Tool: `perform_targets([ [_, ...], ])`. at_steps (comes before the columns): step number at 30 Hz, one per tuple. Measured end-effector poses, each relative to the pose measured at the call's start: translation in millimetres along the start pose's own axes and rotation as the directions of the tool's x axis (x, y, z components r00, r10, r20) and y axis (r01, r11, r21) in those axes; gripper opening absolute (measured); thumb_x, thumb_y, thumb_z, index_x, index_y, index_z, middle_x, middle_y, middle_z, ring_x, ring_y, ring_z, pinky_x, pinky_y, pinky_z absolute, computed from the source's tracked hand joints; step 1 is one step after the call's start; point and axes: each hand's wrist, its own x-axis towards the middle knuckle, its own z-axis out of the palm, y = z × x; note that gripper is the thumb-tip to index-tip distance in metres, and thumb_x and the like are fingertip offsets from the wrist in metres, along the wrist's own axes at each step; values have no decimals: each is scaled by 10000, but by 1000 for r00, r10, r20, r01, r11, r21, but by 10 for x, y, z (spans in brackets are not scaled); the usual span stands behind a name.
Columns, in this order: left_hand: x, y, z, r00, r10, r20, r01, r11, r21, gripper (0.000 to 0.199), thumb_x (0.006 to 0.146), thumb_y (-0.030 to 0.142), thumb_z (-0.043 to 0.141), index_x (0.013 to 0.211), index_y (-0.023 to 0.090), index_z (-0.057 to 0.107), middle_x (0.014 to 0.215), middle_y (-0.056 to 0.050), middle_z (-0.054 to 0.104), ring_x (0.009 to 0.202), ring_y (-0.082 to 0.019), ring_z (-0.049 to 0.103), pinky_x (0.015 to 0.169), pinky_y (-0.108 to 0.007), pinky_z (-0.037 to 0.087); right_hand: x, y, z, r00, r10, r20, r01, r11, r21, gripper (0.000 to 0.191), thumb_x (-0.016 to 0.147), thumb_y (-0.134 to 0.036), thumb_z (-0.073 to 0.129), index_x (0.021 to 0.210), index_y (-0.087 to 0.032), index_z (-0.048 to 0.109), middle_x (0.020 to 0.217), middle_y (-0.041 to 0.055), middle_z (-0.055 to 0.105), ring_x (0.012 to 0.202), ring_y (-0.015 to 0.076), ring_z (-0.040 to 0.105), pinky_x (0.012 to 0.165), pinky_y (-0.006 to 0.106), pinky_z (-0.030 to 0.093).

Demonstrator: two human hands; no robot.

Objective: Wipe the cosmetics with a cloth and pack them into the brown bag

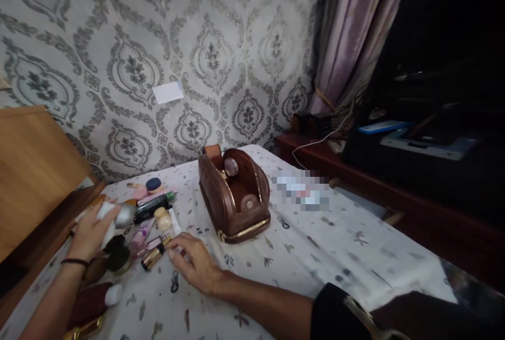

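My left hand is closed around a white bottle with a silvery rounded end, at the left of the cosmetics. My right hand has its fingertips at the end of a gold and dark tube; whether they grip it is unclear. Between my hands lie a pink tube, cream-coloured round pots and a dark bottle with a green cap. A brown bag stands unzipped beyond my right hand, with a small round pale item inside.
A dark red bottle with a white cap lies near the front left. Wooden furniture borders the left side. At the right are a blurred patch on the cloth, a dark red cabinet and a white cable.
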Motion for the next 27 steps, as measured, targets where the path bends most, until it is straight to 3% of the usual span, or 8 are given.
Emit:
perform_targets([
  [2, -278, 263, 173, 984, 110, 140, -98, 991, -95, 504, 751, 580, 589, 1076, 200, 643, 951, -28, 717, 877, -255, 649, 717, -311, 528, 61, 17, 13, 978, 201, 59, -210, 920, 331, 354, 910, -515, 498, 1055, -211, 606, 965, 52, 625, 813, 180, 623, 607, 269, 485],
  [5, -665, 626, 469, 921, 282, 270, -253, 958, -136, 453, 788, 523, 574, 1105, 207, 643, 1080, -61, 701, 967, -251, 656, 833, -338, 527, 157, 66, 5, 855, 418, 308, -509, 555, 658, 649, 935, -692, 215, 1027, -169, 588, 807, 42, 623, 583, 143, 607, 457, 224, 399],
  [7, -834, 787, 616, 872, 408, 270, -390, 913, -121, 380, 797, 457, 575, 1089, 225, 652, 1121, -73, 677, 1057, -262, 630, 892, -364, 507, 201, 73, -31, 787, 474, 396, -591, 389, 707, 784, 949, -655, 7, 890, -143, 598, 635, 22, 584, 467, 120, 557, 410, 204, 330],
  [10, -940, 872, 716, 829, 494, 263, -481, 869, -116, 318, 829, 404, 552, 1087, 237, 635, 1091, -72, 659, 1067, -256, 613, 891, -370, 494, 228, 41, -94, 771, 503, 391, -581, 303, 756, 787, 969, -599, -40, 783, -144, 574, 530, 2, 545, 415, 107, 536, 381, 190, 284],
  [14, -972, 815, 738, 842, 497, 210, -476, 868, -144, 233, 874, 401, 498, 988, 228, 605, 990, -56, 642, 967, -238, 613, 830, -351, 486, 217, 49, -95, 740, 537, 406, -617, 300, 728, 669, 1002, -559, 60, 886, -147, 574, 526, -4, 568, 377, 114, 529, 344, 185, 254],
  [19, -1023, 773, 734, 895, 420, 146, -389, 899, -202, 233, 870, 433, 488, 762, 233, 543, 753, -9, 585, 728, -201, 570, 677, -305, 467, 162, 139, -1, 823, 507, 255, -523, 502, 688, 477, 896, -649, 461, 1045, -201, 529, 602, -47, 589, 364, 98, 508, 331, 167, 282],
  [24, -994, 667, 716, 958, 167, 233, -82, 938, -337, 314, 847, 519, 520, 738, 225, 532, 652, 26, 543, 598, -163, 522, 559, -260, 444, 106, 116, 10, 840, 492, 230, -522, 615, 591, 585, 833, -729, 478, 1091, -211, 561, 634, -38, 586, 366, 97, 499, 315, 180, 275],
  [27, -969, 587, 724, 963, 23, 267, 94, 904, -417, 346, 811, 559, 573, 780, 215, 547, 624, 38, 552, 542, -147, 510, 500, -244, 425, 97, 85, -12, 838, 483, 254, -537, 647, 542, 627, 830, -732, 474, 1136, -194, 577, 637, -27, 598, 348, 86, 476, 308, 179, 276],
])
